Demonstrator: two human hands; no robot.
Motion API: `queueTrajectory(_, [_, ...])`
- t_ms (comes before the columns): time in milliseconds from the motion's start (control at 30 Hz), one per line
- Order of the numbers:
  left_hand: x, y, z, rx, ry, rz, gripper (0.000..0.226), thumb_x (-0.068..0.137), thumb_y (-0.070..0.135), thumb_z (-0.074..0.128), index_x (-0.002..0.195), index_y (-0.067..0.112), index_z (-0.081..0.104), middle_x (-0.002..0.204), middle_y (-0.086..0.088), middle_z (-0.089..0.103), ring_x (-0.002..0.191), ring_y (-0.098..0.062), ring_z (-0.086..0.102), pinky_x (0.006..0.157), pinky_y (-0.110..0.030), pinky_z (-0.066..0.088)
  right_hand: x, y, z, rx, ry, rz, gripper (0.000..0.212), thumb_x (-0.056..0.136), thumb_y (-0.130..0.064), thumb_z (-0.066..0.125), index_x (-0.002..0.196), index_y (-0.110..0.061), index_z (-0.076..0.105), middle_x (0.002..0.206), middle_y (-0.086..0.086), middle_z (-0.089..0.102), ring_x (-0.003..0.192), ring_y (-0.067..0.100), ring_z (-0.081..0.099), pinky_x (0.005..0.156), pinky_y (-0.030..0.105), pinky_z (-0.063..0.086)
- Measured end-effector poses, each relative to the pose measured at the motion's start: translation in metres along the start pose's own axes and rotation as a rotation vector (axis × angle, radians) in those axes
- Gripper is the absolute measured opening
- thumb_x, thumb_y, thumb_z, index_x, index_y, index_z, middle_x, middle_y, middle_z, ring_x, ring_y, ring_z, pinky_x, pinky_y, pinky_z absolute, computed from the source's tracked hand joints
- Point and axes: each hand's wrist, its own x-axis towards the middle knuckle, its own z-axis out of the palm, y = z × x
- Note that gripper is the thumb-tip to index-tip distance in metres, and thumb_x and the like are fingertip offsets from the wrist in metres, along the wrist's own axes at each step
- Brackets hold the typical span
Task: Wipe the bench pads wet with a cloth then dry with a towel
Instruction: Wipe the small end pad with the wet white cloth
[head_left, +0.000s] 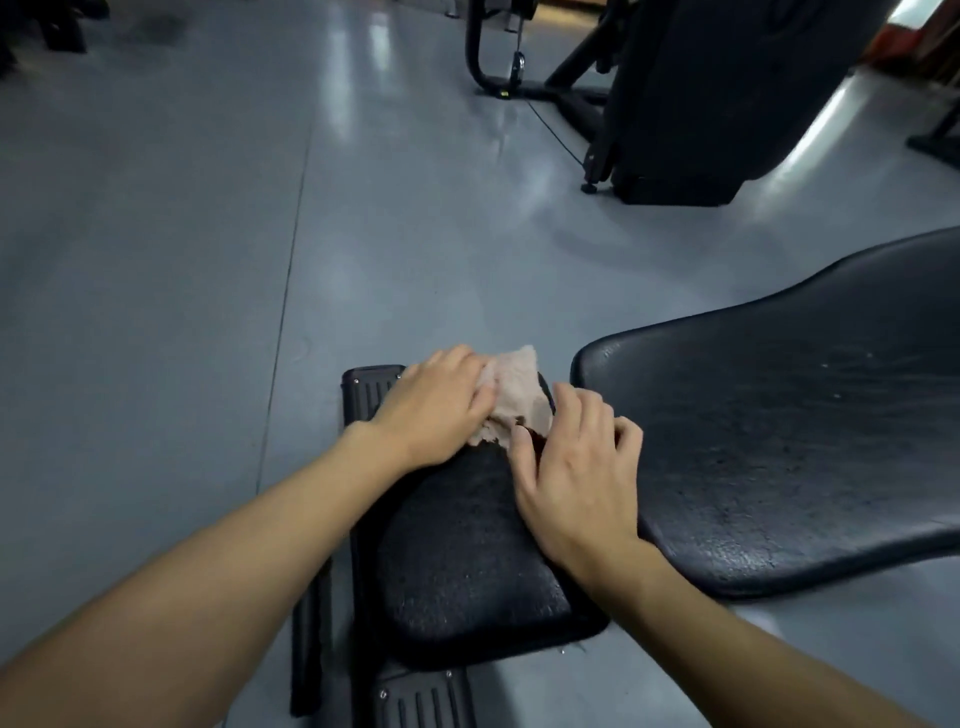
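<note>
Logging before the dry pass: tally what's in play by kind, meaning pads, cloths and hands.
Bench pads: 2, seat pad and back pad
Cloths: 1, the cloth at the seat pad's far end
Hands: 2, left hand and right hand
Total: 5

Glossy grey-blue painted floor (182, 234) throughout. Thin dark seam line (291, 249) runs near to far, left of centre. Pale streaks of reflected ceiling light (384, 47) on far floor. Black steel-framed gym machine (675, 104) far right, thin black cable (553, 127) slanting down from it. Bright light band (831, 119) on floor right of machine. Dark, unclear shapes (47, 26) in far left corner.
</note>
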Motion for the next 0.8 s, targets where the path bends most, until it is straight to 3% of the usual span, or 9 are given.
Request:
queueTrajectory(67, [-0.005,-0.011,0.000,0.008,-0.010,-0.139,0.042,0.104,0.035,0.030,0.129,0.011,0.053,0.128,-0.007,0.049,0.121,-0.028,0.046,0.100,-0.044,0.038,0.002,-0.002,0.005,0.000,-0.077,-0.061,0.061,0.095,-0.049,0.038,0.136,-0.004,0.047,0.127,0.009,0.056,0.113,0.027,0.052,0.098,0.045,0.039])
queueTrajectory(167, [-0.002,0.003,-0.001,-0.117,0.038,-0.018,0.043,0.104,0.032,0.032,0.139,0.011,0.045,0.134,-0.010,0.044,0.123,-0.031,0.043,0.105,-0.045,0.036,0.008,0.000,0.011,0.045,-0.107,-0.113,0.062,0.095,-0.046,0.040,0.136,0.000,0.046,0.130,0.013,0.054,0.120,0.029,0.048,0.102,0.038,0.036])
queueTrajectory(267, [0.000,0.013,0.000,-0.057,-0.049,0.040,0.065,0.094,0.048,0.017,0.147,0.016,0.038,0.142,-0.004,0.046,0.128,-0.027,0.044,0.109,-0.043,0.034,0.012,0.000,0.011,0.141,-0.187,-0.128,0.054,0.095,-0.039,0.037,0.130,0.002,0.047,0.131,0.016,0.051,0.124,0.030,0.046,0.111,0.035,0.033])
queueTrajectory(333, [0.002,0.008,-0.001,0.017,-0.115,0.046,0.076,0.088,0.056,0.009,0.146,0.014,0.036,0.144,-0.007,0.048,0.130,-0.028,0.046,0.110,-0.043,0.034,0.014,0.001,0.012,0.150,-0.254,-0.139,0.062,0.092,-0.038,0.033,0.136,0.004,0.042,0.139,0.019,0.047,0.133,0.030,0.041,0.118,0.040,0.029])
queueTrajectory(400, [0.013,0.006,-0.002,0.036,-0.172,0.062,0.067,0.094,0.056,0.017,0.141,0.012,0.039,0.139,-0.010,0.052,0.126,-0.031,0.050,0.104,-0.046,0.039,0.014,0.001,0.012,0.120,-0.321,-0.142,0.079,0.089,-0.042,0.027,0.152,0.006,0.022,0.157,0.023,0.029,0.149,0.030,0.023,0.124,0.032,0.011])
queueTrajectory(467, [0.029,0.007,-0.005,-0.014,-0.242,0.051,0.053,0.099,0.052,0.028,0.132,0.014,0.043,0.133,-0.009,0.056,0.120,-0.032,0.054,0.092,-0.046,0.043,0.014,0.001,0.012,0.081,-0.346,-0.142,0.086,0.086,-0.045,0.021,0.155,0.005,0.007,0.164,0.023,0.014,0.153,0.027,0.009,0.122,0.024,-0.002])
queueTrajectory(600, [0.037,-0.001,-0.003,-0.054,-0.219,0.029,0.047,0.097,0.057,0.035,0.126,0.021,0.046,0.119,-0.004,0.066,0.107,-0.031,0.061,0.075,-0.040,0.039,0.016,0.000,0.013,0.059,-0.350,-0.143,0.086,0.087,-0.046,0.020,0.155,0.004,0.003,0.164,0.022,0.010,0.154,0.027,0.007,0.121,0.022,-0.005])
queueTrajectory(800, [0.003,-0.032,-0.013,0.034,-0.181,-0.050,0.047,0.096,0.060,0.033,0.122,0.024,0.046,0.119,-0.004,0.066,0.106,-0.033,0.061,0.072,-0.038,0.033,0.016,0.000,0.015,0.020,-0.345,-0.182,0.085,0.088,-0.044,0.021,0.155,0.005,0.008,0.164,0.023,0.012,0.154,0.028,0.007,0.123,0.027,-0.001])
